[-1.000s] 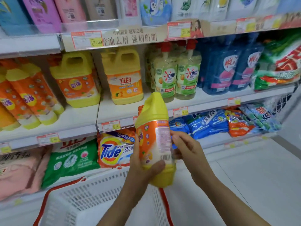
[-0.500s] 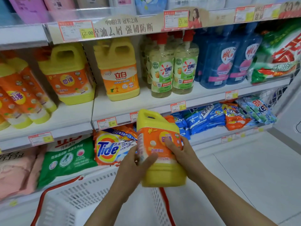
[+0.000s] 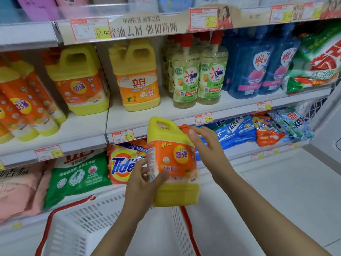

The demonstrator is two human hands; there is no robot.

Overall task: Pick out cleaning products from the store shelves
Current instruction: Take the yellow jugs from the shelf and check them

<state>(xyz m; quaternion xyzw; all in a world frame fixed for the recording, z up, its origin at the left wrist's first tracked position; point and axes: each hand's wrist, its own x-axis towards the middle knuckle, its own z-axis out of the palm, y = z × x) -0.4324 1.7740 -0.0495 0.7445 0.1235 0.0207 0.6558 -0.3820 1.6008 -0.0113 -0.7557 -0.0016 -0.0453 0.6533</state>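
Jug (image 3: 175, 163) of yellow soap with an orange label stands upright in the air in front of me, before the shelves and above the right rim of the basket (image 3: 88, 218). My left hand (image 3: 142, 183) grips its lower left corner, with the thumb curled across the front of the label and the fingers wrapped round the side. My right hand (image 3: 208, 150) is at the jug's upper right, its fingers straight and loose, curled round nothing. Its fingertips reach up beside the orange cap (image 3: 183, 128). Whether that palm touches the jug's side, I cannot tell. The jug's handle loop is at the top left.

The basket is white plastic mesh with a red handle (image 3: 186, 224), and it sits low beneath my forearms. Behind the jug, on the bottom shelf, lie a Tide bag (image 3: 123, 163), a green bag (image 3: 77, 176) to its left and blue bags (image 3: 232, 130) to its right. On the middle shelf (image 3: 129, 119) stand two shelf jugs (image 3: 136, 78), also yellow and orange. To their right are OMO bottles (image 3: 199, 78) with red pumps, then blue bottles (image 3: 258, 67). Price tags (image 3: 122, 136) are stuck along the shelf edges.
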